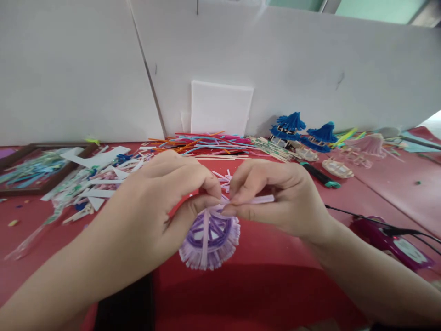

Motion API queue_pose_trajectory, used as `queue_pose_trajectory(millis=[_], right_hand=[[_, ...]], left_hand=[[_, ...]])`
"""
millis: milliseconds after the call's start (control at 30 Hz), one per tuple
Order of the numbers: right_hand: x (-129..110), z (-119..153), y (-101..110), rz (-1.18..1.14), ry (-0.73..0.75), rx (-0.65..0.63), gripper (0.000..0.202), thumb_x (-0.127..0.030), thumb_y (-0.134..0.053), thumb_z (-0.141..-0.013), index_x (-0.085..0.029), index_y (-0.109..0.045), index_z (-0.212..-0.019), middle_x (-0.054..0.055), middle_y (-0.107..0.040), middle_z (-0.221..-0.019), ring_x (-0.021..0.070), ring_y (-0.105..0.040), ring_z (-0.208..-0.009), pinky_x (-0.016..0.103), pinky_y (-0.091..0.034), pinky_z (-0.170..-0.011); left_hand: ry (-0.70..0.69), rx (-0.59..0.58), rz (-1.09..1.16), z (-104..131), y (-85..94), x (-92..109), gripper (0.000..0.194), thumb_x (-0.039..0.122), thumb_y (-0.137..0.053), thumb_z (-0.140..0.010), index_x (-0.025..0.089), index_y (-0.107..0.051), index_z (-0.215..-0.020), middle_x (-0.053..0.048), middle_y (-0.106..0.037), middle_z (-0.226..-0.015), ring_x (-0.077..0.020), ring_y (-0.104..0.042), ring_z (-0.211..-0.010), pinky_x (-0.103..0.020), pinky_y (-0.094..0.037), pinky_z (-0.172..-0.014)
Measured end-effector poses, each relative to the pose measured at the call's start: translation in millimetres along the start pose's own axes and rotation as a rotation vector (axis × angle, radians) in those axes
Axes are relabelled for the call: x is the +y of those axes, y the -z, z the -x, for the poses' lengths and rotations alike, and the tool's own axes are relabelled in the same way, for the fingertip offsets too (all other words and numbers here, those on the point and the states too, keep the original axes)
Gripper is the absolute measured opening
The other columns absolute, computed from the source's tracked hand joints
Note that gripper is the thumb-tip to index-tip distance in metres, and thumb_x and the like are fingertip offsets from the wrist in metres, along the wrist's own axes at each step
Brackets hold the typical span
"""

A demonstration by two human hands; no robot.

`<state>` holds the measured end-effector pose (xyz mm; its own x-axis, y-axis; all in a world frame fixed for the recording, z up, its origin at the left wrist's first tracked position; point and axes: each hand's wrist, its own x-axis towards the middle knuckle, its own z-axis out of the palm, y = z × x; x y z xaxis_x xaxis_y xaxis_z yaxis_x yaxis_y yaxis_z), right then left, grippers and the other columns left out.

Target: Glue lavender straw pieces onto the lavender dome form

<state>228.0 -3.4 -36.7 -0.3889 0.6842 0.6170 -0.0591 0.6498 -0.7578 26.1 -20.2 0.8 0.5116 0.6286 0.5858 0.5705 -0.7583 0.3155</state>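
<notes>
Between my hands hangs a round purple craft piece point(210, 239) with spokes and a fringed rim of short pale-lilac strips. My left hand point(182, 184) pinches its upper edge with thumb and forefinger. My right hand point(275, 193) is closed on a pale-lilac pipe cleaner point(262, 199), whose free end sticks out past the fingers to the right. Both sets of fingertips almost meet at the top of the piece and hide where the strip joins it. Short lilac pieces point(225, 178) lie on the red table just behind my fingers.
Colourful pipe cleaners point(210, 143) are heaped at the back. Blue fringed models point(289, 126) and a dark glue-stick-like tube point(319, 174) sit to the right, near a magenta corded device point(392, 241). White scraps point(103, 184) and a brown frame point(41, 186) lie left.
</notes>
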Motion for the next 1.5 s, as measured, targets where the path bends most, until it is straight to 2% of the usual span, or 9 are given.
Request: queue_pose_trajectory(millis=[167, 467, 767, 967, 1067, 1167, 1233, 1367, 1500], right_hand=[[-0.1, -1.7, 8.4, -0.040, 0.121, -0.149, 0.017, -0.010, -0.083, -0.070, -0.021, -0.070, -0.072, -0.001, -0.073, -0.079, 0.0093, -0.069, -0.072, 0.018, -0.058, -0.064], [-0.9, -12.8, 35.9, 0.040, 0.168, -0.475, 0.016, -0.012, -0.070, -0.085, -0.021, -0.077, -0.096, 0.006, -0.078, -0.093, 0.0130, -0.074, -0.083, 0.019, -0.062, -0.074], [-2.3, -12.0, 34.6, 0.135, 0.186, -0.358, 0.013, -0.018, -0.078, -0.079, -0.021, -0.071, -0.068, 0.000, -0.072, -0.070, 0.0106, -0.069, -0.067, 0.020, -0.059, -0.064], [-0.6, -4.1, 37.4, 0.274, 0.218, -0.362, 0.017, -0.013, -0.063, -0.089, -0.024, -0.075, -0.086, 0.002, -0.076, -0.082, 0.0121, -0.073, -0.078, 0.021, -0.061, -0.071], [9.6, 8.7, 32.6, 0.326, 0.312, -0.232, 0.024, -0.009, -0.058, -0.090, -0.025, -0.075, -0.097, 0.004, -0.076, -0.088, 0.0138, -0.073, -0.083, 0.025, -0.061, -0.076], [24.8, 23.8, 25.1, 0.373, 0.407, -0.058, 0.032, -0.003, -0.060, -0.086, -0.024, -0.074, -0.105, 0.005, -0.076, -0.093, 0.0153, -0.073, -0.085, 0.028, -0.062, -0.078], [34.1, 32.8, 21.2, 0.389, 0.442, 0.032, 0.037, 0.000, -0.062, -0.084, -0.024, -0.073, -0.109, 0.005, -0.075, -0.093, 0.0162, -0.073, -0.085, 0.030, -0.062, -0.078], [44.1, 43.8, 19.2, 0.377, 0.484, 0.034, 0.036, 0.000, -0.064, -0.084, -0.021, -0.072, -0.112, 0.006, -0.076, -0.090, 0.0170, -0.072, -0.084, 0.032, -0.062, -0.077], [47.7, 46.0, 20.9, 0.380, 0.461, 0.002, 0.027, -0.004, -0.065, -0.085, -0.019, -0.074, -0.105, 0.007, -0.075, -0.088, 0.0174, -0.072, -0.085, 0.032, -0.062, -0.078]], left_hand=[[-0.110, -0.024, -0.036, 0.7, 9.4, -0.8, 0.024, 0.009, -0.050, -0.083, 0.027, -0.062, -0.074, 0.001, -0.066, -0.070, -0.0191, -0.055, -0.064, -0.031, -0.040, -0.064], [-0.159, -0.056, -0.057, 1.3, 11.6, -7.7, 0.021, 0.017, -0.056, -0.087, 0.030, -0.070, -0.079, -0.001, -0.066, -0.080, -0.0201, -0.056, -0.073, -0.030, -0.040, -0.071], [-0.072, -0.110, -0.044, -3.6, 15.5, -10.0, 0.028, 0.022, -0.054, -0.083, 0.036, -0.073, -0.068, -0.001, -0.071, -0.069, -0.0237, -0.055, -0.068, -0.034, -0.044, -0.075], [-0.126, -0.047, 0.002, 0.2, 18.1, -12.8, 0.027, 0.017, -0.058, -0.084, 0.035, -0.075, -0.075, 0.001, -0.074, -0.074, -0.0240, -0.059, -0.074, -0.034, -0.044, -0.077], [-0.191, -0.016, -0.042, 1.6, 17.2, -17.1, 0.027, 0.015, -0.060, -0.086, 0.036, -0.073, -0.076, 0.003, -0.073, -0.073, -0.0224, -0.060, -0.076, -0.033, -0.044, -0.081], [-0.199, 0.072, -0.136, 2.3, 11.4, -23.1, 0.018, 0.026, -0.064, -0.087, 0.036, -0.071, -0.074, 0.003, -0.071, -0.071, -0.0230, -0.061, -0.074, -0.035, -0.044, -0.082], [-0.116, 0.135, -0.173, 4.4, 4.9, -25.5, 0.016, 0.031, -0.059, -0.090, 0.034, -0.070, -0.078, 0.002, -0.072, -0.075, -0.0227, -0.063, -0.075, -0.034, -0.045, -0.079], [0.266, 0.226, -0.059, 17.1, -9.2, -22.2, 0.018, 0.034, -0.046, -0.098, 0.032, -0.063, -0.103, 0.003, -0.075, -0.091, -0.0195, -0.069, -0.086, -0.030, -0.047, -0.077], [0.342, 0.075, 0.110, 39.2, -21.7, -15.2, 0.037, 0.053, -0.058, -0.089, 0.029, -0.060, -0.117, -0.007, -0.071, -0.112, -0.0291, -0.068, -0.107, -0.038, -0.052, -0.088]])
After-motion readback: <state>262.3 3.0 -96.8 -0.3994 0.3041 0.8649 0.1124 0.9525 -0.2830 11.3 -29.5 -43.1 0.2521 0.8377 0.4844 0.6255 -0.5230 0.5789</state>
